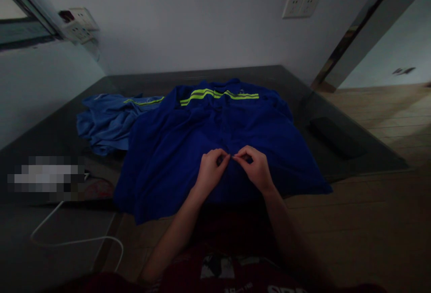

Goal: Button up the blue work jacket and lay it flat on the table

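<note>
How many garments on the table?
2: the dark blue garment, spread mid-table, and the lighter blue garment, bunched to its left. Others could be hidden underneath.

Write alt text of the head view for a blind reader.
A person's left hand and right hand pinch together at the front of a blue shirt with yellow-green stripes, spread on a dark table. A crumpled lighter-blue garment lies to its left, a dark object to its right.

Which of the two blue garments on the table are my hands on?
The darker, spread-out garment: your left hand and right hand pinch at its front. The lighter garment lies bunched at its left, untouched.
</note>
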The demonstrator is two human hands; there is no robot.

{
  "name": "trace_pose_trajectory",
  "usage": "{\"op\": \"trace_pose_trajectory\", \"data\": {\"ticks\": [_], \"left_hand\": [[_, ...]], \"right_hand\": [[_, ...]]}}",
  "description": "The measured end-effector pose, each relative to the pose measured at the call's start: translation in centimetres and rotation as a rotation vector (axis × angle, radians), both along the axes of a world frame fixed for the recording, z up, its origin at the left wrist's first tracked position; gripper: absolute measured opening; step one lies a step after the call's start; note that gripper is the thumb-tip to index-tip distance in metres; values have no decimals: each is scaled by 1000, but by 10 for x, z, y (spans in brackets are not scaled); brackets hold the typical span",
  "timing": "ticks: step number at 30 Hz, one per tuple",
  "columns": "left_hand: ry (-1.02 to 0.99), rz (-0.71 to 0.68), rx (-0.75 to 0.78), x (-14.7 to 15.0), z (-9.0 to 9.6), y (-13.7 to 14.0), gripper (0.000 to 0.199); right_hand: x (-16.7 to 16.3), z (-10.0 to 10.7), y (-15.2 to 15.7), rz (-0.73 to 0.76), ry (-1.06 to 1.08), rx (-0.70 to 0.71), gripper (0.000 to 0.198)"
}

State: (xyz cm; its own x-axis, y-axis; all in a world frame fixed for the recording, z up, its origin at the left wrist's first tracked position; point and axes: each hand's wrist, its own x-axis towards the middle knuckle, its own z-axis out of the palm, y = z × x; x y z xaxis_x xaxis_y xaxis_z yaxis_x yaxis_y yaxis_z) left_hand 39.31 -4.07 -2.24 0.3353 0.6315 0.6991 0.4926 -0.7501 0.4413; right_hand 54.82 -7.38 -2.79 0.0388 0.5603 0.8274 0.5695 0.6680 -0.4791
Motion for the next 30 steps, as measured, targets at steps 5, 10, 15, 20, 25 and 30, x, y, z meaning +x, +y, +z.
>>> {"op": "trace_pose_trajectory", "data": {"ticks": [5,10,15,20,25,30], "left_hand": [[46,40,20,0,-1,1,13],[65,10,1,0,0,0,8],[45,-12,5,-1,-2,3,7],[-2,-44,-47,-2,-5,7,6],[-58,-59,-79,-2,-5,6,6],[-83,-65,-77,-2,-5,4,8]], "right_hand": [[1,0,1,22,62,-59,14],[4,0,5,65,143,-154,15],[3,-1,7,80,161,-160,15],[2,1,4,90,143,-162,15],[3,1,4,127,135,-191,10],[2,2,2,94,78,-132,13]]}}
